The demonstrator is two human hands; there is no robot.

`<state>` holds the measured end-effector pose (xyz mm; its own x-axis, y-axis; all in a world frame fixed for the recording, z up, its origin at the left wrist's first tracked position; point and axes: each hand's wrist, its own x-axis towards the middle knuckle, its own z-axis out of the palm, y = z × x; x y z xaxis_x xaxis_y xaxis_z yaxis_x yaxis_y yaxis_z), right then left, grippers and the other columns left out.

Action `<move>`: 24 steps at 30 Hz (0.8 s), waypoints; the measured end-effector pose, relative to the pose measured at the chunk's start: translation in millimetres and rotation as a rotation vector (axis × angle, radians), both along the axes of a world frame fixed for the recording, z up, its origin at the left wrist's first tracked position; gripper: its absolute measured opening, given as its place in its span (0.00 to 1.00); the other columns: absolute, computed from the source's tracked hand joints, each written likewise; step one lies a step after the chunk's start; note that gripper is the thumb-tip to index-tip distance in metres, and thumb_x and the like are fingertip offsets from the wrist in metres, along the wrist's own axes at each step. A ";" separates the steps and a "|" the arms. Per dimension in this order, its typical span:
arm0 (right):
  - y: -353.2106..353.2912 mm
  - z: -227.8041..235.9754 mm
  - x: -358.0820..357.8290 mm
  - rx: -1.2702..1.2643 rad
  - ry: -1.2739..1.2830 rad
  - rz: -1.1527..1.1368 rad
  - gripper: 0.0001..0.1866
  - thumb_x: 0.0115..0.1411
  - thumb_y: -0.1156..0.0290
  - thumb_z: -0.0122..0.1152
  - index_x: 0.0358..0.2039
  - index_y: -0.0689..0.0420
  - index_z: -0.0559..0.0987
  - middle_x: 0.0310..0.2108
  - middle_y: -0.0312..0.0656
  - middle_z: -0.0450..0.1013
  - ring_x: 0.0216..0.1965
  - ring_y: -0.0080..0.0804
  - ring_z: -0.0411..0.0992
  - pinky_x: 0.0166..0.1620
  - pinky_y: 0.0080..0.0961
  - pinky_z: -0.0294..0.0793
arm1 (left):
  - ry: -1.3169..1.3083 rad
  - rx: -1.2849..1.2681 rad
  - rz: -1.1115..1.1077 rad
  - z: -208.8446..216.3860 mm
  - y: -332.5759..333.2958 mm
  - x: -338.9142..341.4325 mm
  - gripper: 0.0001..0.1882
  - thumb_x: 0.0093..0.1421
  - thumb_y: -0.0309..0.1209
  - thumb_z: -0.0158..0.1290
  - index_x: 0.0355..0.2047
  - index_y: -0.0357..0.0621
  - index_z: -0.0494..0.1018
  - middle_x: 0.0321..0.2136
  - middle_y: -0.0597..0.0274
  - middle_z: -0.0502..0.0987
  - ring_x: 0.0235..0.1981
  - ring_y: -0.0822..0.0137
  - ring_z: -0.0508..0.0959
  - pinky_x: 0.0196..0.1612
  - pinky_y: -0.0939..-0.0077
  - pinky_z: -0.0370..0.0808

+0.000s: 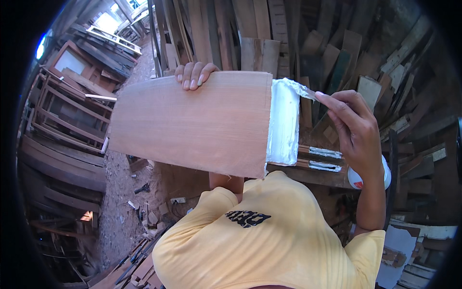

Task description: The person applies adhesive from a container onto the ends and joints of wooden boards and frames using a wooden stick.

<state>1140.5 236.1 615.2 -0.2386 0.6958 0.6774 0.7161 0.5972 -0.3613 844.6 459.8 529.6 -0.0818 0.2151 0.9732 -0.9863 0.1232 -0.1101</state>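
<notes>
My left hand [195,76] curls its fingers over the far edge of a wide, flat wooden board [192,123] and holds it up in front of me. The board's right end is a narrower tongue [283,125] coated in thick white paste, which looks like wood glue. In my right hand [353,120] a thin stick [312,95] is pinched between thumb and fingers. Its tip, smeared with the white paste, touches the tongue's far right corner. The stick's exact kind is too small to tell.
Right of the board lie slotted wooden pieces [325,159] with white paste in their slots. A white round container [386,176] stands partly behind my right forearm. Planks [207,33] lean at the back; wooden frames [72,103] stand at left. Offcuts [153,216] litter the floor.
</notes>
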 end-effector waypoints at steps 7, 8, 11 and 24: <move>-28.0 -1.6 5.0 -0.132 -0.020 0.256 0.23 0.55 0.86 0.63 0.51 0.56 0.85 0.37 0.42 0.76 0.36 0.39 0.75 0.38 0.32 0.75 | 0.062 0.012 0.043 -6.8 0.5 -12.8 0.09 0.75 0.31 0.47 0.45 0.45 0.76 0.35 0.65 0.82 0.42 0.68 0.81 0.53 0.72 0.74; -32.2 -1.9 5.8 -0.140 -0.029 0.264 0.23 0.55 0.86 0.63 0.52 0.55 0.85 0.37 0.41 0.77 0.37 0.37 0.75 0.38 0.31 0.75 | 0.048 -0.014 0.054 -8.0 0.2 -11.8 0.09 0.75 0.31 0.47 0.45 0.45 0.76 0.35 0.65 0.82 0.42 0.68 0.81 0.53 0.72 0.73; -42.8 -7.3 3.9 -0.221 0.087 0.331 0.23 0.55 0.86 0.63 0.52 0.56 0.85 0.38 0.43 0.77 0.37 0.37 0.75 0.38 0.29 0.75 | 0.052 0.007 0.052 -12.1 2.1 -20.3 0.09 0.75 0.31 0.47 0.45 0.45 0.76 0.36 0.65 0.82 0.43 0.69 0.81 0.54 0.72 0.73; -3.1 -57.6 -15.1 -0.141 0.388 0.136 0.18 0.67 0.79 0.58 0.57 0.58 0.82 0.43 0.42 0.75 0.43 0.32 0.74 0.44 0.23 0.73 | 0.019 -0.074 -0.014 -25.5 9.7 6.8 0.09 0.75 0.32 0.47 0.44 0.45 0.77 0.34 0.65 0.83 0.43 0.69 0.82 0.54 0.72 0.74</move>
<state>1125.4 233.0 557.6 -0.0814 0.7679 0.6354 0.4291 0.6023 -0.6731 851.4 469.5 504.1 -0.0597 0.2875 0.9559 -0.9866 0.1289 -0.1004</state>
